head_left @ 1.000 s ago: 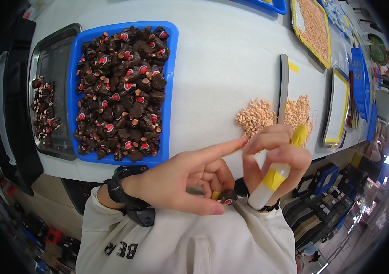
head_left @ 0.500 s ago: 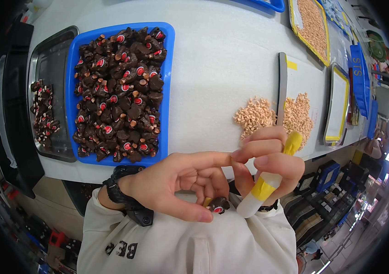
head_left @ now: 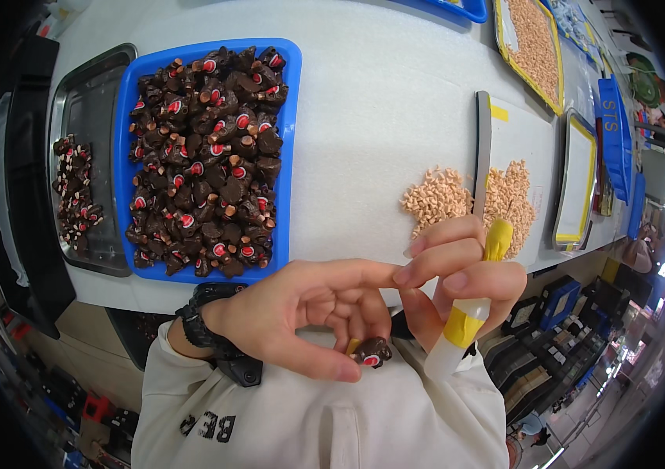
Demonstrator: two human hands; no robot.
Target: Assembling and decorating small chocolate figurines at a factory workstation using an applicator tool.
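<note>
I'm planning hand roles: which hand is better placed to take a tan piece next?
The right hand, probably: it is closer to the tan pieces, though holding a yellow-banded tube; the left hand holds a dark brown piece.

A red object (head_left: 98,408) sits lower left, a blue box (head_left: 557,302) lower right.

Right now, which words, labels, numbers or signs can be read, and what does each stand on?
Wording is located here, not copied.
Blue bin, far right: yellow capitals, legible.
Pale top: black capitals on the front, partly legible.
White board: faint small print, too small to read.
Brown pieces: red round spots, no readable lettering.
</note>
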